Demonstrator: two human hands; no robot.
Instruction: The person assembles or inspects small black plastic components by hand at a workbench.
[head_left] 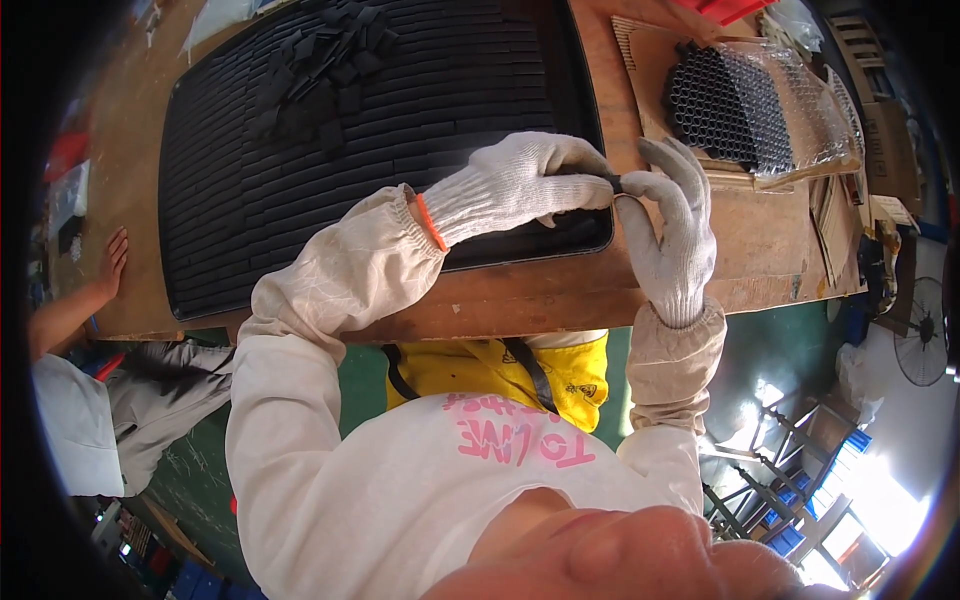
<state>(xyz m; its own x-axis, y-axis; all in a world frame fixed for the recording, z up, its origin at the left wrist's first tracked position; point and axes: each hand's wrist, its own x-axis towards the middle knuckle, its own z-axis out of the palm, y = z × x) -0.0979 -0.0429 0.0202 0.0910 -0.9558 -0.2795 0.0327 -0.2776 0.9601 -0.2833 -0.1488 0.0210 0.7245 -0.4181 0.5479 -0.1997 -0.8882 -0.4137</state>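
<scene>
Both my hands wear white knitted gloves and meet over the right rim of a large black tray. Between my left hand and my right hand is a small dark piece, mostly hidden by the fingertips. The left thumb and fingers pinch one end. My right thumb and index finger close on the other end, with the remaining fingers raised. Rows of thin black rectangular pieces fill most of the tray. A loose heap of similar black pieces lies on top of them, toward the far side.
The tray rests on a brown wooden table. At the right are cardboard sheets and black ring-shaped parts packed under bubble wrap. Another person's hand rests on the table's left end. A fan stands far right.
</scene>
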